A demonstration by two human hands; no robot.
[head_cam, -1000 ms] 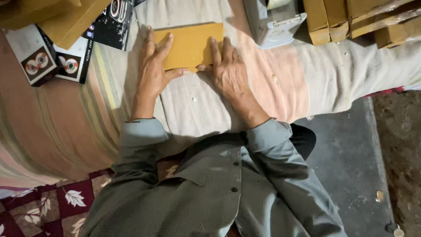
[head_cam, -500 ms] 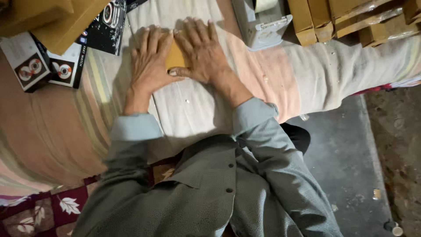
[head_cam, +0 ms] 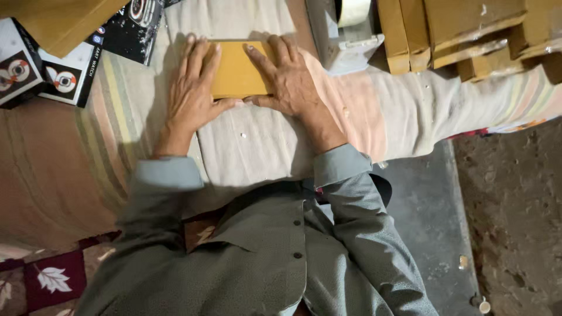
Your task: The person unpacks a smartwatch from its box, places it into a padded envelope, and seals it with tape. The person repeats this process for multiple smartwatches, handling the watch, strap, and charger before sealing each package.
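A low bed [head_cam: 246,146] fills the upper part of the view, spread with a pale striped cloth [head_cam: 410,105] whose bands run cream, pink and faint green. Toward the bed's left side the cloth [head_cam: 47,169] turns brownish orange. Below the bed's near edge, at right, lies a bare grey floor [head_cam: 427,222], smooth next to the bed and rougher, pitted and darker [head_cam: 515,222] toward the right edge. At the lower left corner a dark red rug [head_cam: 52,281] with white leaf patterns shows. The light is warm and dim, falling from above, with soft shadows along the bed's far edge.
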